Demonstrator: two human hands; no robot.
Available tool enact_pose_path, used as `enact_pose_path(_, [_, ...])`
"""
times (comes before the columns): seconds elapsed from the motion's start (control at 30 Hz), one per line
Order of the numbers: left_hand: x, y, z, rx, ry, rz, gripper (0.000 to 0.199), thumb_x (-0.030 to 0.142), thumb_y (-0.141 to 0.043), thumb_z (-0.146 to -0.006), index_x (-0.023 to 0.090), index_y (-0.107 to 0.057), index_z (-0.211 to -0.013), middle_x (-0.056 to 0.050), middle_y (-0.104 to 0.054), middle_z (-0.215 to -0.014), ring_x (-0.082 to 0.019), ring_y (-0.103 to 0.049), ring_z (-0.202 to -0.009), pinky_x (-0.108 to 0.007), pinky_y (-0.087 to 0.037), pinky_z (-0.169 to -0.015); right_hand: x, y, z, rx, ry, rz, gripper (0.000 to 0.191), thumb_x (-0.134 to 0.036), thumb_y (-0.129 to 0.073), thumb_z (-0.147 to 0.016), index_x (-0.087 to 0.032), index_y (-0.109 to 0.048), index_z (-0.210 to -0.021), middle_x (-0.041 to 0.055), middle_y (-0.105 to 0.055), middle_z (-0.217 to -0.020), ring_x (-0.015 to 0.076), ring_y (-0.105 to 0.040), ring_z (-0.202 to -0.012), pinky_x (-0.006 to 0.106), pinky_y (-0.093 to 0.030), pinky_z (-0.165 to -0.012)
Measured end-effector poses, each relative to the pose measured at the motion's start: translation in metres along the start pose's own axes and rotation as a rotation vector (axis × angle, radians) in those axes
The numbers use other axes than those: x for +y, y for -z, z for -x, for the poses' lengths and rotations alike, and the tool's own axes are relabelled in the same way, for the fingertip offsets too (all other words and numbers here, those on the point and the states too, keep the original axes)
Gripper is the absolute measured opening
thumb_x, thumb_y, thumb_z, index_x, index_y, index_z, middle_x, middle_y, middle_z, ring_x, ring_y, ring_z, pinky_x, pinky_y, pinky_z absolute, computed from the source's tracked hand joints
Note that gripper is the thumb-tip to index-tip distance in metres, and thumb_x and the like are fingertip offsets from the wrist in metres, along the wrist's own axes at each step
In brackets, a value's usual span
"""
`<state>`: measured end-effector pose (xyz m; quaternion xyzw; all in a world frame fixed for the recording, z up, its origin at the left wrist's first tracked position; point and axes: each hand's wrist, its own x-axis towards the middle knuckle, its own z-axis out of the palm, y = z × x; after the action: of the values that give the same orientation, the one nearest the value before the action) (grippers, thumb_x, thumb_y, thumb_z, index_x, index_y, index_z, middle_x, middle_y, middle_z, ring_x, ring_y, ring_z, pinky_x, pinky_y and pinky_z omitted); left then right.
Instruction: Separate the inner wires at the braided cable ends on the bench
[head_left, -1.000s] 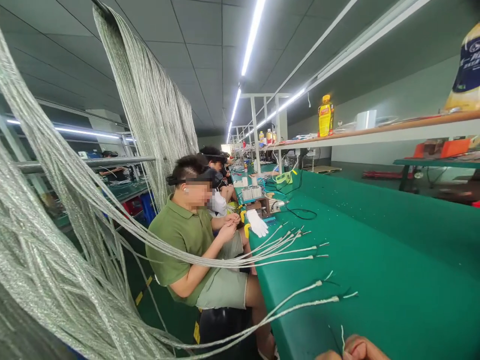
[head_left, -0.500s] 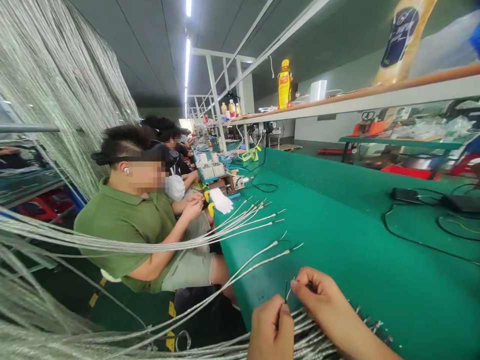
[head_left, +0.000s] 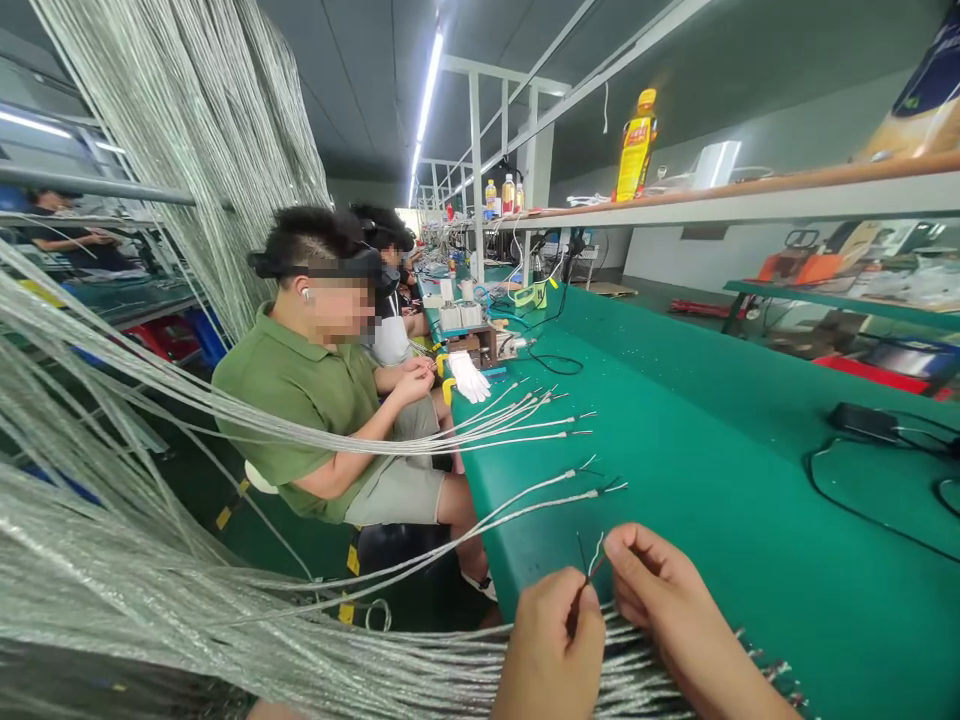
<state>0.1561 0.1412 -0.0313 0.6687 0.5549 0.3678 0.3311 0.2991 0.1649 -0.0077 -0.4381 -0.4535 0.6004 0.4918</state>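
My left hand (head_left: 559,635) is closed in a pinch round the end of a cable, near the front edge of the green table. A thin black wire (head_left: 582,552) and a white wire (head_left: 596,553) stick up from its fingertips, spread slightly apart. My right hand (head_left: 660,590) is just to the right, thumb and forefinger pressed together close to the white wire's tip; whether they hold anything is hidden. Beneath both hands lies a bundle of silvery braided cables (head_left: 480,655), their stripped ends partly covered by my right forearm.
Several cables (head_left: 574,433) with stripped ends reach over the green table (head_left: 675,440). A co-worker in a green shirt (head_left: 300,370) sits at left, near a white glove (head_left: 470,378). A black adapter (head_left: 862,422) lies at right below a shelf (head_left: 720,205) with a yellow bottle (head_left: 636,145).
The view has turned, shifting the surroundings rightward. My right fingertips have come slightly away from the left hand, and the white wire now stands bent up beside the black one.
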Motion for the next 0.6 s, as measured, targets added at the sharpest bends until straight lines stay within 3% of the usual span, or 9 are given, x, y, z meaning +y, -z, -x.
enact_pose_path(0.3, [0.001,0.002,0.001,-0.011,-0.058,0.070,0.029,0.029,-0.038,-0.099,0.019,-0.042,-0.073,-0.001,-0.052,-0.076,-0.016,-0.049,-0.077,-0.026,-0.033,-0.071,-0.007,0.000,0.002,-0.015,0.036,0.074,0.029,-0.048,-0.056,-0.098,-0.021,-0.052,-0.089,-0.0089,-0.028,-0.057,0.0098,-0.021,-0.052,0.026,-0.018,-0.048])
enact_pose_path(0.43, [0.005,0.006,0.002,-0.015,-0.071,0.066,0.031,0.028,-0.039,-0.100,0.019,-0.037,-0.070,0.002,-0.047,-0.071,-0.013,-0.046,-0.071,-0.026,-0.028,-0.065,-0.022,0.003,0.004,0.005,0.163,0.296,0.027,-0.046,-0.058,-0.097,-0.022,-0.052,-0.089,-0.0054,-0.040,-0.067,0.0112,-0.032,-0.057,0.025,-0.027,-0.051])
enact_pose_path(0.6, [0.010,0.010,0.002,-0.016,-0.099,0.101,0.033,0.028,-0.041,-0.101,0.019,-0.036,-0.070,0.004,-0.044,-0.069,-0.011,-0.043,-0.067,-0.027,-0.025,-0.061,-0.039,0.009,0.005,0.259,0.368,0.440,0.026,-0.045,-0.063,-0.093,-0.027,-0.052,-0.108,0.0019,-0.056,-0.102,0.0142,-0.046,-0.068,0.026,-0.039,-0.057])
